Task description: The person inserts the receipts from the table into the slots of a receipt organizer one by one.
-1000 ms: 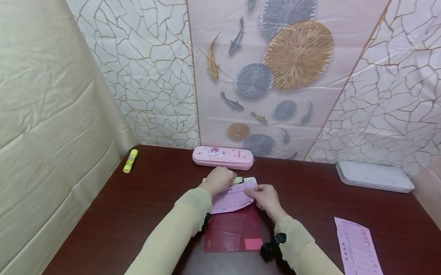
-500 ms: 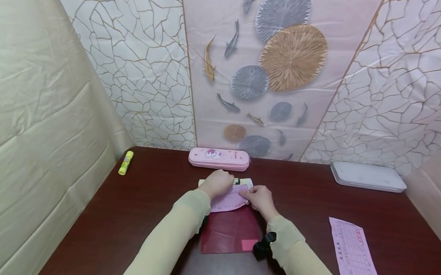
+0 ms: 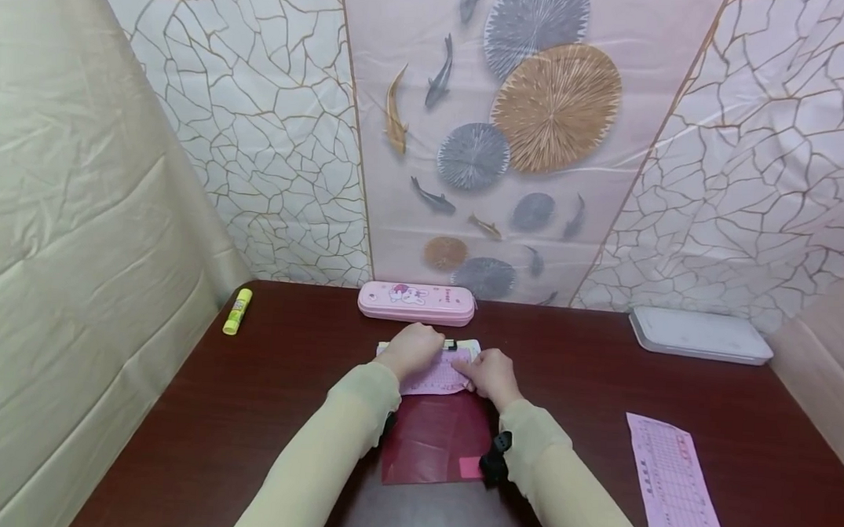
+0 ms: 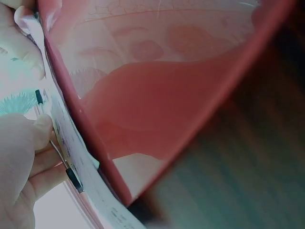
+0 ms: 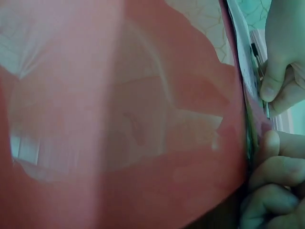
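Note:
A translucent red folder lies on the dark table, with a pink printed sheet over its far end. My left hand is at the top of the sheet. In the left wrist view that hand pinches the wire lever of a metal clip with black ends. My right hand holds the right edge of the sheet, close beside the clip. Its curled fingers show at the folder's edge in the right wrist view. The left hand covers the sheet's left part in the head view.
A pink pencil case stands behind the hands, by the patterned cloth. A yellow glue stick lies far left. Toward the back right is a white flat case. Another pink printed sheet lies at the right front.
The right hand has shifted slightly left along the sheet's edge. The sheet's near edge has drawn back toward the clip, baring more of the red folder. The left hand stays at the clip.

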Available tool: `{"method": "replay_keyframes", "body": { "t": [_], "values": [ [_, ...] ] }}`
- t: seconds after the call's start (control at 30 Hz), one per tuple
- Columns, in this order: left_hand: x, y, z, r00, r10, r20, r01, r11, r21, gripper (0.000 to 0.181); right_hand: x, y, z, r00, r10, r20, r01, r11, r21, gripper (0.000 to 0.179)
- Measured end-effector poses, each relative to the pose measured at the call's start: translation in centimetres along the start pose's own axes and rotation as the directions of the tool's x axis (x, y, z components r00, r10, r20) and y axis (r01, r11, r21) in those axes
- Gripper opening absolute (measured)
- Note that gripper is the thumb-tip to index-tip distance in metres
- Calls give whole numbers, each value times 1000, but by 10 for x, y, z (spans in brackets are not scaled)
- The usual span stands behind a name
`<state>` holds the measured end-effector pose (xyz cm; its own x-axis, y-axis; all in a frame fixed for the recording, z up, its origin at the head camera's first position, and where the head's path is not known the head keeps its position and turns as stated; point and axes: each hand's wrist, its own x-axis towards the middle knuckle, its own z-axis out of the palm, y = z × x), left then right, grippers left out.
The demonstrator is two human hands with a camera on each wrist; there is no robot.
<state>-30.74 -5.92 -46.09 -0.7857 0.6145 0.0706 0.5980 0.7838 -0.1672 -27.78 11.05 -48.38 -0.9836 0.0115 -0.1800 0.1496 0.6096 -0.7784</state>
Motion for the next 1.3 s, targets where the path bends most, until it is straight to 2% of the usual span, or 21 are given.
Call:
{"method": "replay_keyframes", "body": {
  "t": [0.3, 0.63, 0.73, 0.83, 0.97, 1.17, 1.3],
  "values": [
    [1, 0, -1, 1000, -3, -6, 3, 1000, -17, 18, 3, -8, -5, 998, 64, 21, -64, 998, -14, 49],
    [4, 1, 1, 1000, 5, -21, -5, 1000, -3, 15, 7, -8, -12, 996, 66, 61, -63, 997, -52, 54],
    [3, 1, 0, 999, -23, -22, 22, 998, -52, 15, 7, -7, -13, 994, 78, 74, -76, 996, -38, 53],
    [2, -1, -2, 997, -73, -14, 70, 986, -154, 14, 3, -6, -14, 993, 88, 80, -86, 996, -36, 50],
    [-1, -3, -3, 993, -118, -7, 112, 959, -260, 14, -5, -7, -15, 995, 41, 86, -34, 996, -78, 43],
    [-2, -8, 1, 992, -125, 5, 121, 947, -299, 19, -13, -6, -26, 998, -34, 54, 42, 988, -150, 35],
    [-4, -12, 4, 992, -123, 8, 119, 947, -298, 25, -14, 2, -40, 996, -64, 68, 75, 980, -182, 32]
  ]
}}
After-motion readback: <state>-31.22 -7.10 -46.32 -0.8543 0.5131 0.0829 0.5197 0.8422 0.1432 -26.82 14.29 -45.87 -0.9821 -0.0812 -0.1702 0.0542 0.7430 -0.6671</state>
